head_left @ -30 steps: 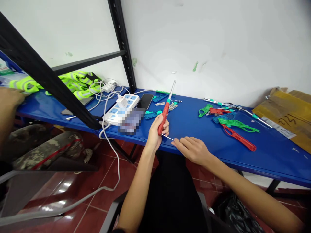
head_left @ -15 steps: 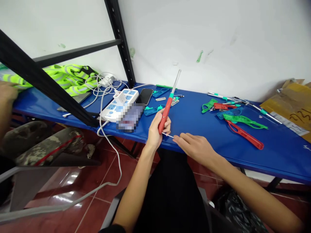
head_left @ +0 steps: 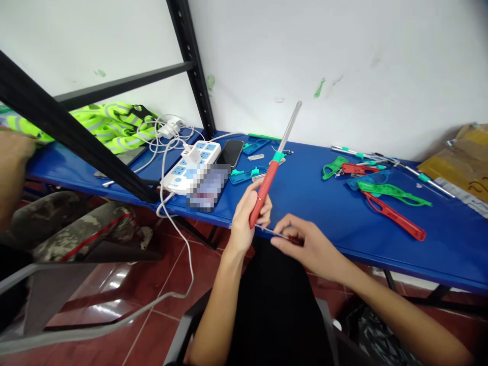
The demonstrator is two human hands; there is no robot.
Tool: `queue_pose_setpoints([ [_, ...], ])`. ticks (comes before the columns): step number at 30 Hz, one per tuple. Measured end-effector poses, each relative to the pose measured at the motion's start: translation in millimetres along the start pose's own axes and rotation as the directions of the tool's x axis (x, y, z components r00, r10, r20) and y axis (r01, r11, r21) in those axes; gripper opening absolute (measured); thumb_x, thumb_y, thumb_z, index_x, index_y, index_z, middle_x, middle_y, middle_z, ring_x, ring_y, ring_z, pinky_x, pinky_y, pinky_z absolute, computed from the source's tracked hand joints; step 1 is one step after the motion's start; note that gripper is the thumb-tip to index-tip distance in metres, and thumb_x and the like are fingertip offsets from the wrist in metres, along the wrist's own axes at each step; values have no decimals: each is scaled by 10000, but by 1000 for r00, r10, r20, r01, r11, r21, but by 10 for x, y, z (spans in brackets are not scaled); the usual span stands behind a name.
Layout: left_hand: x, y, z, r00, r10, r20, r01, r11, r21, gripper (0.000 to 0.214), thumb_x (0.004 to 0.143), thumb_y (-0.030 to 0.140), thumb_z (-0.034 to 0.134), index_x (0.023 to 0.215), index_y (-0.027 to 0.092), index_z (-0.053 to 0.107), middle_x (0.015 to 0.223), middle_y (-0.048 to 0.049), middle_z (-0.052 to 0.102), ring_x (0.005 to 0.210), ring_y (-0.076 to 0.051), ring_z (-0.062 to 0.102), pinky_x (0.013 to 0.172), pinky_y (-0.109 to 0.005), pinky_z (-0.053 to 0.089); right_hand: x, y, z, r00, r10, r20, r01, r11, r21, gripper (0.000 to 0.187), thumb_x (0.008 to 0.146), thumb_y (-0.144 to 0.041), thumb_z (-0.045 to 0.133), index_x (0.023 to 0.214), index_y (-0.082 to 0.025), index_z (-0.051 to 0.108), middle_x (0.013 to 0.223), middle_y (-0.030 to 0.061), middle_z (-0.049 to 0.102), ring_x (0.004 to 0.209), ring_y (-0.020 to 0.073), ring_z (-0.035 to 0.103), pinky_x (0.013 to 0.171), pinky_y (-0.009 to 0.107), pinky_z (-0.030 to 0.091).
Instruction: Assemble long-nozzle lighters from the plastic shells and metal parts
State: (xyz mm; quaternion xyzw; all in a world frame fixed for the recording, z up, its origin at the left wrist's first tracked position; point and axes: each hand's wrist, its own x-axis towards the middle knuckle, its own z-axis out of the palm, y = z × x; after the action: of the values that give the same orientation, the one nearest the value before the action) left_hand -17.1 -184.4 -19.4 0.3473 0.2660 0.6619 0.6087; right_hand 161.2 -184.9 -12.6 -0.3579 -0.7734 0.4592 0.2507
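My left hand (head_left: 244,216) is closed around a long-nosed lighter (head_left: 264,193) with a red body, a teal collar and a silver tube that slants up to the right. Just right of it, my right hand (head_left: 310,246) holds a thin screwdriver (head_left: 280,234) between thumb and fingers. Its slim metal shaft reaches to the lower end of the lighter; the tip is hidden by the left hand. Behind the lighter lie translucent blue lighter shells (head_left: 244,175) with teal parts and small metal pieces (head_left: 255,157).
On the blue table (head_left: 305,193) are a power strip (head_left: 190,168), a phone (head_left: 230,153), and a blurred-out flat item (head_left: 209,187). Red and green lighter shells (head_left: 396,193), metal tubes and a cardboard box (head_left: 457,162) lie right. A black shelf frame (head_left: 194,76) stands left, near another person's arm (head_left: 13,173).
My right hand has shifted slightly down and its fingers have loosened apart around the screwdriver. The lighter leans further right. The whole view has shifted a little.
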Motion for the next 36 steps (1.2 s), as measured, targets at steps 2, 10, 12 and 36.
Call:
queue_pose_setpoints([
  [2,-202,43,55,996,-19,-86,18,1000,-13,501,1038,560,670,1400,216,641,763,45,451,551,-74,305,517,-221,315,-112,1,16,950,-313,-6,288,881,-375,220,1134,-291,530,1000,-207,683,686,-30,623,577,107,518,558,249,357],
  [10,-755,-42,178,961,-39,-275,45,999,17,530,1050,608,640,1439,247,634,788,32,462,567,-85,303,516,-231,297,-504,-177,92,730,-670,133,546,455,-703,182,1112,-203,614,1152,-172,789,662,-3,647,554,142,538,492,329,345],
  [12,-844,-22,246,970,-25,-242,39,998,52,542,1053,622,625,1443,246,646,783,18,476,588,-98,324,525,-238,292,-577,-180,118,904,-422,66,410,815,-409,332,1157,-321,545,981,-201,800,632,-12,586,537,122,501,498,302,348],
  [36,-1202,-159,317,993,-77,92,64,989,135,686,1009,676,640,1542,246,593,787,1,482,624,-115,328,553,-269,250,-1241,4,424,987,-83,-135,97,990,105,204,1088,-354,669,1054,-246,839,693,6,704,534,126,604,491,252,463],
])
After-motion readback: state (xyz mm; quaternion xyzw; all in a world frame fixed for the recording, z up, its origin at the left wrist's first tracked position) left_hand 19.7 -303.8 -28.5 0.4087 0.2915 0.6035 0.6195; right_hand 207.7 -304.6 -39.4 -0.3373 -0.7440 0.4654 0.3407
